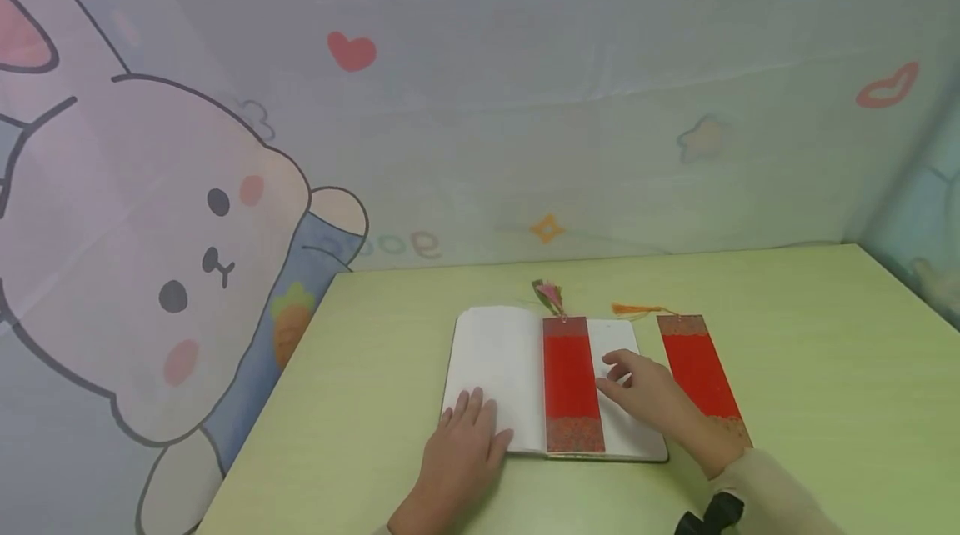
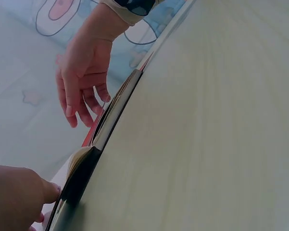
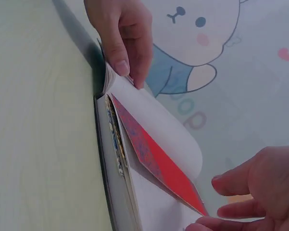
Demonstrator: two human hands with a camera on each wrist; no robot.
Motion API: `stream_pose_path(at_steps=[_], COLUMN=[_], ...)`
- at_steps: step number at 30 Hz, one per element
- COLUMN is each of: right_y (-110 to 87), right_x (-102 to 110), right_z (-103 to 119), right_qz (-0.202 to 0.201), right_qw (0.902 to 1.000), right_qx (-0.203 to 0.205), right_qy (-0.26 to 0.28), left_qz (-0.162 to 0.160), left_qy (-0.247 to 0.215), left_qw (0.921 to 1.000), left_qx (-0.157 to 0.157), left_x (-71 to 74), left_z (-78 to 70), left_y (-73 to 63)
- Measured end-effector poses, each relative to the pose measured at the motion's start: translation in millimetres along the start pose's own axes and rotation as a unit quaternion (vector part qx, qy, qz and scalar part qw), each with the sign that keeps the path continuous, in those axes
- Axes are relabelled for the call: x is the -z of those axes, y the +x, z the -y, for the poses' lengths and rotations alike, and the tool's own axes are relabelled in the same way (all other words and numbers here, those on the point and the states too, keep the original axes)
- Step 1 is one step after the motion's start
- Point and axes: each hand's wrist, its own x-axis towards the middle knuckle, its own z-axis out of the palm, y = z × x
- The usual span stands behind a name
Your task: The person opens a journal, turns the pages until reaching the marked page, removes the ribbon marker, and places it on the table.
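An open notebook (image 1: 491,356) with blank white pages lies on the table. A red bookmark (image 1: 572,377) with patterned ends lies along its inner fold, over the right page; its pink and green tassel (image 1: 550,297) extends past the top edge. My left hand (image 1: 463,453) rests on the lower left page, fingers straight. Over the right page, beside the bookmark, my right hand (image 1: 647,389) hovers with loosely bent fingers and nothing in them. In the right wrist view, thin patterned edges (image 3: 116,137) show between the pages below the bookmark.
A second red bookmark (image 1: 699,370) with an orange tassel (image 1: 636,309) lies right of the notebook, partly under my right forearm in the head view. The pale green table (image 1: 337,402) ends at a printed cloth backdrop (image 1: 487,143) with a rabbit drawing.
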Motion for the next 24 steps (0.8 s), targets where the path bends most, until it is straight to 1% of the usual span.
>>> stream_pose_path(at_steps=[3, 6, 10, 15, 21, 24], right_y=[4.2, 10.2, 18.9, 27.6, 28.8, 28.0], right_x=[-3.2, -6.2, -10.3, -17.1, -27.0, -31.1], right_z=[-0.6, -1.1, 0.1, 6.2, 14.1, 15.4], right_qz=[0.017, 0.022, 0.025, 0.024, 0.021, 0.024], right_qw=[0.999, 0.9981, 0.9975, 0.9939, 0.9848, 0.9808], right_qx=[-0.04, -0.056, -0.061, -0.09, -0.136, -0.15], right_qy=[0.014, 0.009, -0.027, -0.06, -0.106, -0.122], left_qz=[0.01, 0.017, 0.021, 0.019, 0.025, 0.028], left_qy=[-0.001, -0.004, 0.0, 0.007, 0.003, 0.001], left_qw=[0.9999, 0.9998, 0.9998, 0.9998, 0.9996, 0.9995], left_qx=[0.003, 0.008, 0.007, 0.004, 0.009, 0.01], left_x=[-1.2, -2.2, -2.1, -1.6, -3.4, -3.8], left_z=[0.1, 0.1, 0.1, 0.4, -0.1, -1.0], left_y=[0.6, 0.7, 1.0, 1.8, 1.6, 0.7])
